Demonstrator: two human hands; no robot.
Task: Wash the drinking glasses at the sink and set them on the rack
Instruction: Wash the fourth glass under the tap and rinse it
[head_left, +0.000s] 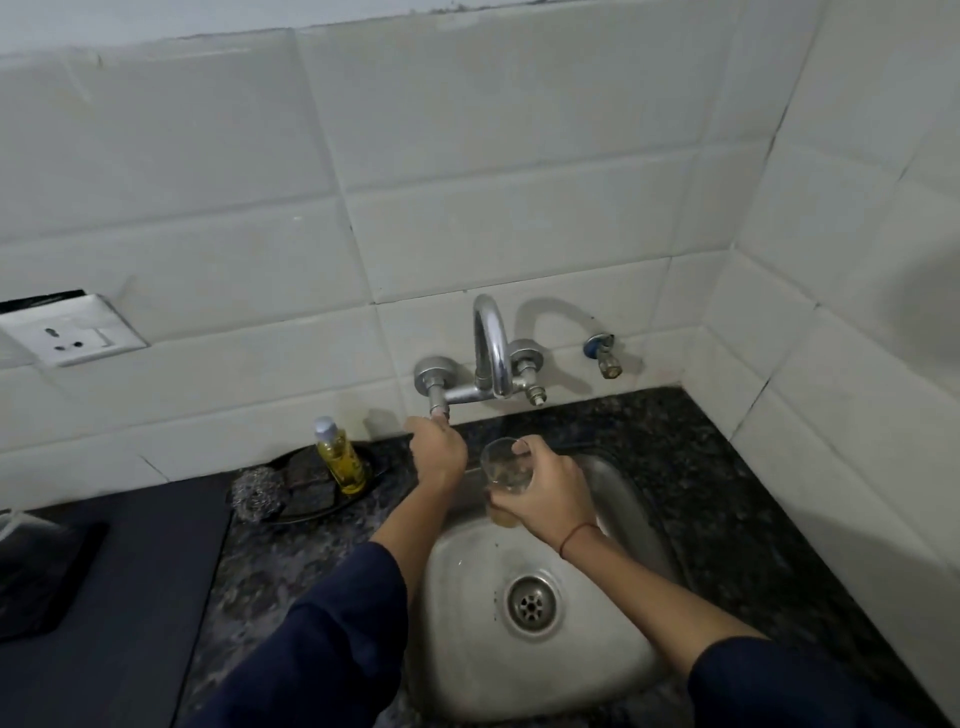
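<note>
The right hand (543, 491) is gripping the fragile, likely slippery drinking glass (505, 464) mid-wall while the left hand (440, 453) is pinching the tap valve (437, 400).

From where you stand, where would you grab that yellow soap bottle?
Wrap the bottle round its slim middle, below the cap, coming from the sink side, I'd guess: it stands nearly upright, the scrubber and sponge crowd its left, the wall sits behind.

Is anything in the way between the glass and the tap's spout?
No, nothing visible. The right hand holds the glass over the sink, below and in front of the spout, with only open air between them. The left hand is off to the side, at the left valve.
</note>
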